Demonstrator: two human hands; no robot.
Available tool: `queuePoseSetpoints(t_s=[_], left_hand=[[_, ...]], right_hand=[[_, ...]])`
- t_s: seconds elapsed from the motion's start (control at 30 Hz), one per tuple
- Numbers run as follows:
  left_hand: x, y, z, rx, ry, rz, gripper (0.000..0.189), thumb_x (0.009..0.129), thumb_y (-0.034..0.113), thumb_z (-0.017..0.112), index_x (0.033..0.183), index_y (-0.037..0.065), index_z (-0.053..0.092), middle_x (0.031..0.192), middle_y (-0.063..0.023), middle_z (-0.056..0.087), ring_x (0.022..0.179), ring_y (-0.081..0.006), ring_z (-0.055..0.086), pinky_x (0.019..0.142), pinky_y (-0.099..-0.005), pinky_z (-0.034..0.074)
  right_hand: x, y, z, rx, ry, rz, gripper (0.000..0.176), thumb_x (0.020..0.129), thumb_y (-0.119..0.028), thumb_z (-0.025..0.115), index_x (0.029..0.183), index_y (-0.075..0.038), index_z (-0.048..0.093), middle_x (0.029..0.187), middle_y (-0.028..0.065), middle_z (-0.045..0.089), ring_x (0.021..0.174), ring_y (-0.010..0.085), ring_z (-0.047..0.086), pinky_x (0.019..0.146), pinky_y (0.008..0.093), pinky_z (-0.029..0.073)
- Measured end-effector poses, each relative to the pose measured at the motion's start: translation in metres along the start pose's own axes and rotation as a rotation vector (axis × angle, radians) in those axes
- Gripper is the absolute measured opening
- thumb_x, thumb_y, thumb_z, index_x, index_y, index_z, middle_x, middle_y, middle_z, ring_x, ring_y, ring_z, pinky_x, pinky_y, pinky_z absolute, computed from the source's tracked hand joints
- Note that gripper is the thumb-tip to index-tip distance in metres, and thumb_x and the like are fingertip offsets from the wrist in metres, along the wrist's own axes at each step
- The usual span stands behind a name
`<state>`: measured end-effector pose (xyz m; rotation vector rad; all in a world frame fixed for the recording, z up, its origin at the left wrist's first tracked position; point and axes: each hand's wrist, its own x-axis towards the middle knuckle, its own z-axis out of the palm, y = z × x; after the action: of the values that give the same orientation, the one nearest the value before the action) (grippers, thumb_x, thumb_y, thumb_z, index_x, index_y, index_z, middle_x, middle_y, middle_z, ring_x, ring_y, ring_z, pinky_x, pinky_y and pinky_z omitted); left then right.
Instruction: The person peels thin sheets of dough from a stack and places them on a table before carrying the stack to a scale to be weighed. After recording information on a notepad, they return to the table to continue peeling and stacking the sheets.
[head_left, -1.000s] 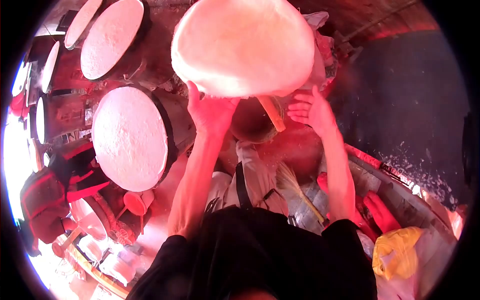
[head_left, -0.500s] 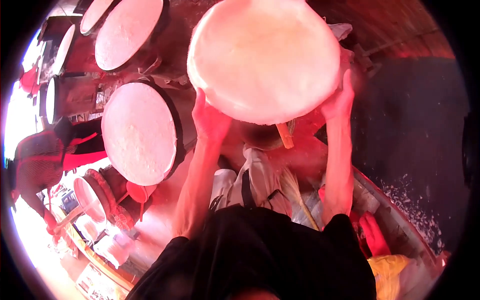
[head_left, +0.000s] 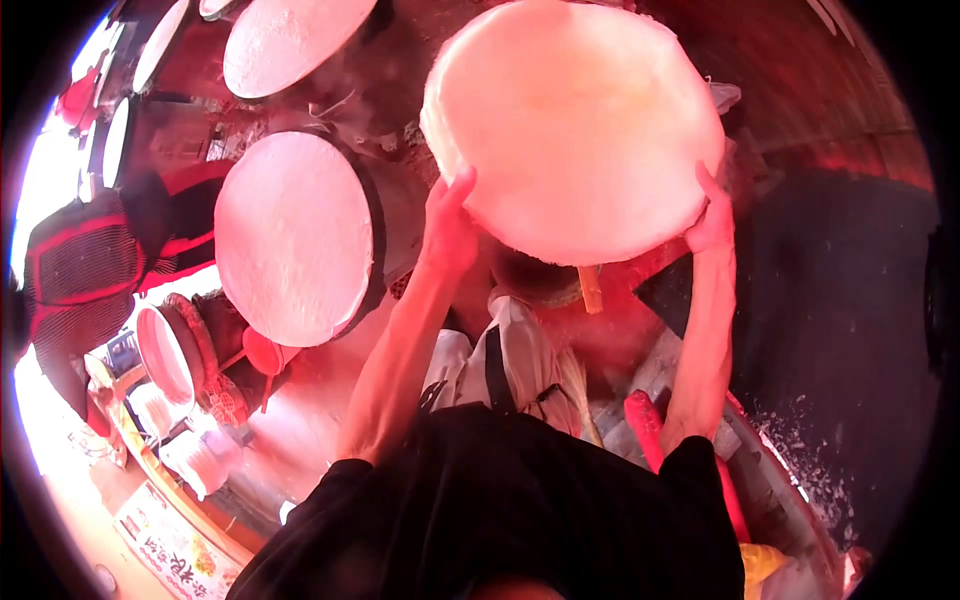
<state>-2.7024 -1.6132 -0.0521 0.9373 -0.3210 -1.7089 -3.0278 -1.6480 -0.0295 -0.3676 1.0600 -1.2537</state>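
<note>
- Left: a big drum (head_left: 295,235) stands just beside the left hand (head_left: 450,225), leaving a narrow gap.
- Under the held disc (head_left: 575,130), a bowl (head_left: 535,280) blocks the way.
- Right: dark floor (head_left: 840,330) lies open.

The pale disc (head_left: 575,130) hides most of the brown pot (head_left: 535,282); the top drum (head_left: 290,40) is cut off.

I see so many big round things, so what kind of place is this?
Probably a drum workshop. The left hand and right hand hold up a large pale drum, a dark-shelled drum stands beside it, and more drums crowd the floor behind.
</note>
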Motion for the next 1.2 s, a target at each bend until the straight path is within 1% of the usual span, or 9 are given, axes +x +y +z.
queuePoseSetpoints(t_s=[0.07,0.27,0.4,0.6,0.67,0.77,0.9,0.97,1.2], left_hand=[[-0.003,-0.001,0.01,0.068,0.067,0.062,0.047,0.087,0.016,0.066,0.127,-0.002,0.05,0.118,-0.0131,0.062,0.098,-0.0192,0.064,0.078,-0.0298,0.054],[-0.004,0.002,0.008,0.186,0.063,0.113,0.039,0.081,0.003,0.066,0.118,-0.005,0.056,0.108,-0.0125,0.066,0.095,-0.0198,0.065,0.083,-0.0319,0.054],[0.0,0.02,0.022,0.267,-0.042,0.302,0.041,0.081,0.002,0.061,0.121,-0.007,0.055,0.111,-0.0125,0.065,0.1,-0.0189,0.063,0.093,-0.0325,0.049],[-0.039,0.118,0.04,0.219,-0.138,0.356,0.044,0.077,0.009,0.062,0.118,-0.006,0.056,0.108,-0.0105,0.065,0.098,-0.0166,0.061,0.09,-0.0309,0.048],[-0.087,0.15,0.025,0.271,-0.038,0.368,0.043,0.078,0.01,0.064,0.117,-0.005,0.057,0.106,-0.0098,0.065,0.095,-0.0161,0.061,0.088,-0.0302,0.049],[-0.162,0.177,-0.011,0.262,0.113,0.488,0.045,0.078,0.011,0.067,0.12,-0.004,0.057,0.106,-0.0093,0.066,0.095,-0.0153,0.062,0.085,-0.0302,0.051],[-0.265,0.204,-0.084,0.295,0.365,0.619,0.048,0.079,0.009,0.068,0.124,-0.004,0.056,0.108,-0.0093,0.066,0.098,-0.0154,0.062,0.086,-0.0308,0.052],[-0.331,0.219,-0.12,0.23,0.464,0.575,0.048,0.078,0.006,0.067,0.123,-0.005,0.054,0.112,-0.0095,0.065,0.1,-0.0152,0.063,0.091,-0.0305,0.05],[-0.515,0.2,-0.248,-0.094,0.899,0.687,0.04,0.079,0.005,0.065,0.118,-0.006,0.058,0.107,-0.011,0.067,0.093,-0.0168,0.065,0.085,-0.0297,0.052]], right_hand=[[0.011,-0.004,-0.009,-0.017,-0.001,0.068,0.053,0.088,-0.014,0.064,0.136,-0.001,0.044,0.133,0.0129,0.054,0.123,0.0275,0.051,0.105,0.0398,0.041],[0.038,0.008,-0.048,-0.157,0.035,0.098,0.053,0.09,-0.01,0.061,0.137,0.004,0.042,0.135,0.0169,0.053,0.123,0.0317,0.051,0.107,0.0423,0.04],[0.026,-0.025,-0.009,-0.337,-0.023,-0.067,0.061,0.084,-0.004,0.064,0.139,0.004,0.039,0.135,0.0163,0.051,0.123,0.0313,0.051,0.105,0.0415,0.04],[-0.02,-0.086,0.089,-0.385,-0.13,-0.11,0.054,0.092,-0.016,0.057,0.137,0.007,0.04,0.131,0.02,0.053,0.118,0.0323,0.055,0.101,0.0434,0.045],[-0.051,-0.08,0.131,-0.363,-0.181,-0.11,0.056,0.091,-0.016,0.057,0.139,0.005,0.038,0.132,0.0202,0.052,0.118,0.0326,0.054,0.101,0.0435,0.045],[-0.095,-0.041,0.2,-0.466,-0.339,-0.191,0.059,0.088,-0.015,0.058,0.14,0.005,0.037,0.133,0.0193,0.05,0.12,0.0316,0.052,0.101,0.0426,0.043],[-0.131,0.025,0.272,-0.539,-0.5,-0.062,0.06,0.087,-0.014,0.058,0.139,0.005,0.038,0.133,0.0198,0.05,0.12,0.031,0.052,0.102,0.042,0.042],[-0.172,0.078,0.323,-0.551,-0.562,-0.028,0.058,0.086,-0.013,0.059,0.138,0.006,0.039,0.132,0.0204,0.051,0.119,0.0312,0.053,0.102,0.042,0.043],[-0.273,0.267,0.439,-0.596,-0.851,0.492,0.052,0.08,-0.003,0.065,0.129,0.007,0.048,0.12,0.0186,0.06,0.107,0.03,0.061,0.096,0.0403,0.05]])
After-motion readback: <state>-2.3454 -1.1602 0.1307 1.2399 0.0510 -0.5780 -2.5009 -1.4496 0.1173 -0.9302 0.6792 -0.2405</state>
